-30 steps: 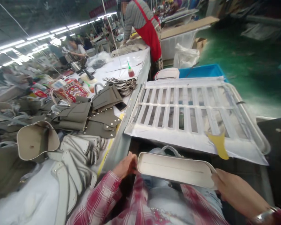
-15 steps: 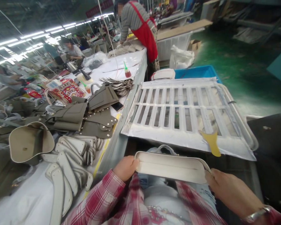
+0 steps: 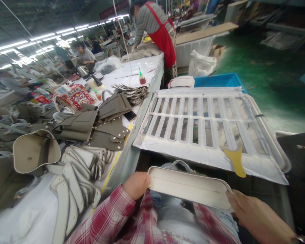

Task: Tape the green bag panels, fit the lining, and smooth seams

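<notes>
Held level at my waist is a bag (image 3: 188, 186), its long cream face with rounded ends and a thin raised rim turned up to me. My left hand (image 3: 136, 185) grips its left end, fingers closed round the edge. At the right end my right hand (image 3: 247, 206) pinches the rim between thumb and fingers. Behind the bag's far edge rises a plastic-wrapped handle (image 3: 183, 164); whether it belongs to this bag I cannot tell. The bag's underside is hidden.
A white slatted rack (image 3: 203, 118) stands ahead, with a yellow scraper-shaped piece (image 3: 236, 161) on its near edge. On the left table lie pale strap pieces (image 3: 73, 183), olive bag parts (image 3: 78, 125) and an open bag (image 3: 37, 152). A person in a red apron (image 3: 165, 44) bends over the far end.
The view has shifted slightly, so the surroundings sit a little further right. The bag's right end has tipped lower, and more of its cream face shows. Both hands keep their hold.
</notes>
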The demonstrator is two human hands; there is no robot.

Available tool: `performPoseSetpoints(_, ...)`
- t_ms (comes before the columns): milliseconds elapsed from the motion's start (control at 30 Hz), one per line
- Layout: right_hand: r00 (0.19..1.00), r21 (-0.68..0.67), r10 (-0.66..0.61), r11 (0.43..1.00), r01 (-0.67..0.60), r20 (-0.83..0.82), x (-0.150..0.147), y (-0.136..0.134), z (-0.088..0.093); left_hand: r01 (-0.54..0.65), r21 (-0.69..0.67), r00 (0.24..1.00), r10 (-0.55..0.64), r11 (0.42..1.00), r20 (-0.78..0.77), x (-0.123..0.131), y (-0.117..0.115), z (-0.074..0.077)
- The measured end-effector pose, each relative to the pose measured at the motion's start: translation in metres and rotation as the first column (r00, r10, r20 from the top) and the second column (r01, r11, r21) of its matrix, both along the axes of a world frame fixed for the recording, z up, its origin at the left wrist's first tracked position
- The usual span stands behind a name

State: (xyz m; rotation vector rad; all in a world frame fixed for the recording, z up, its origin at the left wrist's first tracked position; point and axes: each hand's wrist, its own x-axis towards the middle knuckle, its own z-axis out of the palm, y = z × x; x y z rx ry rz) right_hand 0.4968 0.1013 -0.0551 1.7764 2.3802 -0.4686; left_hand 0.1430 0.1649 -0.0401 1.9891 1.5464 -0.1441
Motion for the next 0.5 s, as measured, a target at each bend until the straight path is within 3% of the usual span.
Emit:
performPoseSetpoints(67, 0.998, 0.011, 0.063, 0.998, -0.064, 0.020, 0.004, 0.000, -0.007, -0.031, -0.067, 0.998, 0.035, 0.997, 0.045, -0.003, 0.002, -0.002)
performPoseSetpoints(133, 0.983, 0.162, 0.180, 0.970, -0.184, 0.038, 0.009, -0.002, -0.017, -0.056, -0.118, 0.995, 0.065, 0.991, 0.080, -0.005, 0.004, -0.004)
performPoseSetpoints(233, 0.942, 0.475, 0.324, 0.817, -0.326, 0.089, 0.015, -0.005, -0.030, -0.074, -0.095, 0.991, 0.084, 0.993, 0.108, -0.004, 0.007, -0.003)
performPoseSetpoints(300, 0.932, 0.537, 0.347, 0.769, -0.346, 0.103, 0.018, -0.006, -0.035, -0.083, -0.061, 0.988, 0.090, 0.995, 0.123, -0.003, 0.010, 0.000)
performPoseSetpoints(433, 0.957, 0.469, 0.291, 0.846, -0.252, -0.011, 0.021, -0.007, -0.038, -0.090, -0.158, 0.970, 0.123, 0.983, 0.209, -0.005, 0.011, -0.003)
performPoseSetpoints(500, 0.978, 0.385, 0.165, 0.917, -0.104, -0.130, 0.023, -0.008, -0.041, -0.085, -0.271, 0.947, 0.162, 0.959, 0.277, -0.009, 0.009, -0.009)
